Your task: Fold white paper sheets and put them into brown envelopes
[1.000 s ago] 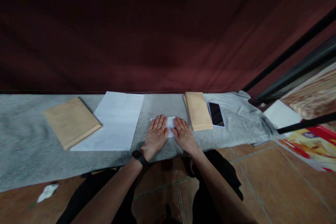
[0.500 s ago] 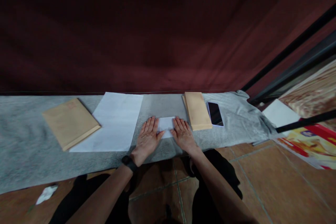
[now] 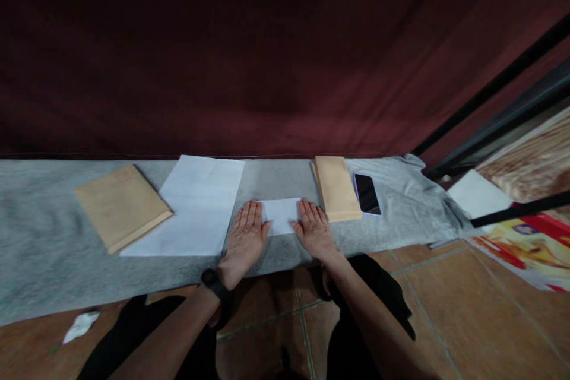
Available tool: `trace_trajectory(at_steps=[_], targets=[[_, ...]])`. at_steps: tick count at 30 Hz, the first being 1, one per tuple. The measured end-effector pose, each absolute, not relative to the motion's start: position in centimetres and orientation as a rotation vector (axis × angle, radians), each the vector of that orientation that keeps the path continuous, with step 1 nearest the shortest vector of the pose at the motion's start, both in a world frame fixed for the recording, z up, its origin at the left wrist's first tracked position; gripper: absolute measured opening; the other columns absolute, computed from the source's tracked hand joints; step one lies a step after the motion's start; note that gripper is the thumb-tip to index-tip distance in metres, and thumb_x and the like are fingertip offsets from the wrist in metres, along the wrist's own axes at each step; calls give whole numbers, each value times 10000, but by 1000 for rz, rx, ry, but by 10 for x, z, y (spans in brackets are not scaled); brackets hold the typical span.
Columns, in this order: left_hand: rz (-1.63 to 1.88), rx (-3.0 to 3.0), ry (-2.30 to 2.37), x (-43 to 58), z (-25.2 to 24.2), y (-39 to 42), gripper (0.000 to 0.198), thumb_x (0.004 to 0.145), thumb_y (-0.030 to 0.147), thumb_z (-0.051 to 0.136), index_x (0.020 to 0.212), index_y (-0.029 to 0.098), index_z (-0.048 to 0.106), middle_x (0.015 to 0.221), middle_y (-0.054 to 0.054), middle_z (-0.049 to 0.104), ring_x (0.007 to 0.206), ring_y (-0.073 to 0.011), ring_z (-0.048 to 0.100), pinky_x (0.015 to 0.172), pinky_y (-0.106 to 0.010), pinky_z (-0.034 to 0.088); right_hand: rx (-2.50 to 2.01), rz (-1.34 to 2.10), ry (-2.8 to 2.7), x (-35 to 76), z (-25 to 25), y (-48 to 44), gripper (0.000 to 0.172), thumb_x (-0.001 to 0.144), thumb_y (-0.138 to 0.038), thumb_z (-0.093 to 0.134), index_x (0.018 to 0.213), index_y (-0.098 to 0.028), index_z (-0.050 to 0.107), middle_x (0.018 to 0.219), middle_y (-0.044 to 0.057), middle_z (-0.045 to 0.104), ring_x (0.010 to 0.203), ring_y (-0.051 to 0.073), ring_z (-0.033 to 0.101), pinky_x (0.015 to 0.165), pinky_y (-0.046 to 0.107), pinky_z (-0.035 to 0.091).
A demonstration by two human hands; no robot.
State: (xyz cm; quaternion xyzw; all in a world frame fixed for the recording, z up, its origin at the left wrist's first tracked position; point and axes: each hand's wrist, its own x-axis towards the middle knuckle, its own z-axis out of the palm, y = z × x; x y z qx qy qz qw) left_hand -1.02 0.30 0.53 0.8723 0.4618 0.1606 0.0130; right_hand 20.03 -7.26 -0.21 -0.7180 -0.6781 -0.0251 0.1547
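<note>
Here we press the seemingly folded paper (image 3: 281,215) flat, left hand (image 3: 244,236) and right hand (image 3: 314,230) open, gripping nothing; refolding needs aligned edges.

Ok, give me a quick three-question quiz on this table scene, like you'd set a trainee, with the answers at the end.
1. True or false: the left hand and the right hand lie flat, palms down, one at each end of the small folded white paper.
2. What lies directly to the right of the narrow brown envelope stack? A) a stapler B) a smartphone C) a pen
3. Fill in: the large brown envelope and the big white sheet both lie on a ____ cloth.

Key: 1 true; 2 B; 3 grey.
</note>
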Motion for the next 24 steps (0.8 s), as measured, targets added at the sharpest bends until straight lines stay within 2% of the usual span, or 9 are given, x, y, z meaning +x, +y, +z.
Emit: trace_trajectory(at_steps=[4,9,15,20,24], targets=[[552,2793,1267,-2,15,-4,579,1031,319,321,1556,78,357,1631,-170,354,1542,-287,268,1245,-511,299,-2072,-73,-1942,199,-1,-73,635,1057,-453,418,1578,-99,340,1610,168,386,1505,322,342,1215,521,297],[489,2878,836,9,19,-23,555,1045,400,382,1526,125,413,1605,-141,418,1523,-247,323,1245,-459,320,-2061,-85,-1948,199,-1,-73,604,1067,-429,389,1579,-110,343,1611,161,388,1505,318,344,1214,518,297],[422,2889,841,2,13,-26,612,1034,487,422,1533,134,403,1620,-171,381,1523,-269,320,1237,-486,319,-2068,-76,-1924,200,-2,-74,562,1076,-371,354,1579,-121,343,1609,156,397,1504,300,350,1210,504,310],[355,2889,847,-4,16,-24,595,1019,515,458,1547,245,404,1648,-134,342,1534,-288,295,1233,-520,301,-2089,-69,-1865,200,-3,-77,576,1073,-377,352,1583,-111,331,1611,165,394,1489,311,371,1197,505,327],[321,2873,823,-7,18,-23,625,1009,556,460,1563,279,380,1653,-139,329,1537,-304,285,1224,-540,298,-2123,-74,-1830,199,-5,-79,579,1065,-367,375,1570,-84,352,1610,180,391,1475,323,382,1200,503,316]])
